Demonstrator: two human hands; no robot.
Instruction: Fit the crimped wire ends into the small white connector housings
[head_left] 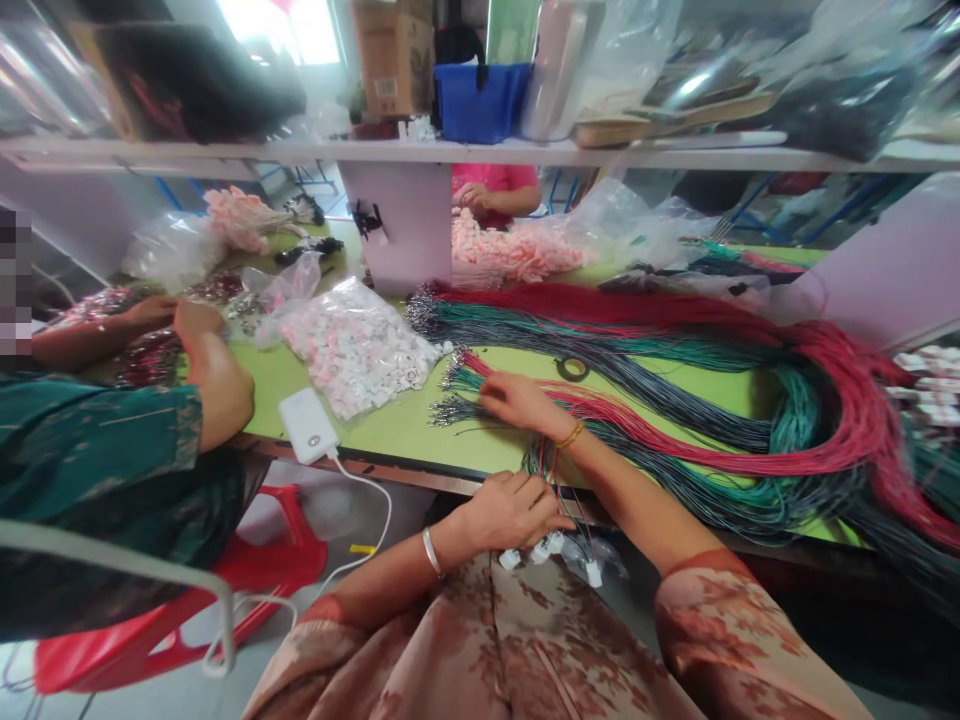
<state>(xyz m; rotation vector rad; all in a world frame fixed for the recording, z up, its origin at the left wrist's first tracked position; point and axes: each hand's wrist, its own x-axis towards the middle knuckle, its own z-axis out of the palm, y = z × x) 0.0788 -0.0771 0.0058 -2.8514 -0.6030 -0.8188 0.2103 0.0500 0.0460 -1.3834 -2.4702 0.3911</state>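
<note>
Held a few thin wires in the left hand, with fingers curled over them by the near edge of the green table and with white connectors hanging just below. Had the right hand low over the front bundle, with fingertips bent close together just beside the metal tips; could not tell of any strand pinched there.

Would have done well, as a judgement, to take each strand just behind its tip and draw it out lengthwise, given long red, green and dark lengths so likely to snag. Seemed wise, also, to keep the left grip snug against slipping, yet gentle on the connectors.

Farther out, saw a black ring between the front bundle and the rear bundle. Found to the left a clear bag of white parts, a white device with its cable drooping off the table, and a co-worker's bare forearm. Glimpsed another person across the table, near peach-coloured pieces.
</note>
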